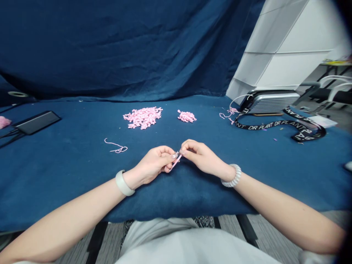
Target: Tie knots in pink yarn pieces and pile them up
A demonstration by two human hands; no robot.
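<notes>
Both of my hands meet near the front middle of a table covered in blue cloth [68, 165]. My left hand [154, 165] and my right hand [199, 156] are closed in pinches on the same short pink cord [176, 161], which runs between their fingertips. A loose pink strand [117, 146] lies on the cloth to the left of my left hand. Further back sit a large pile of pink knotted pieces [143, 117] and a smaller pile [187, 116].
A black phone-like device [37, 122] with cables lies at the far left. At the right stand a silver ribbed case [271, 102], a black lanyard with white letters [288, 126] and pink scraps [229, 113]. A blue cloth backdrop hangs behind.
</notes>
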